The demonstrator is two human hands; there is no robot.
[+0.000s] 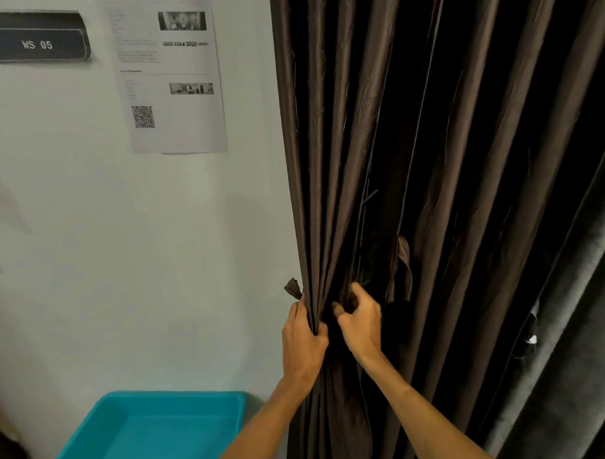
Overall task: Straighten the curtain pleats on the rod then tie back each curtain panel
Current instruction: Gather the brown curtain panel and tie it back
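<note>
Brown curtain panel, a sheened fabric falling in long vertical pleats beside a pale matt wall; the rod lies out of view, so pleat straightening cannot be verified. Teal plastic bin, smooth and rectangular, below. Matching fabric tie-back loops at mid-height (apparently not yet knotted). Left hand: grip closed round the gathered edge folds. Right hand: grip curled into neighbouring folds; whether it also holds the tie-back cannot be told. Tying appears under way, unfinished.
</note>
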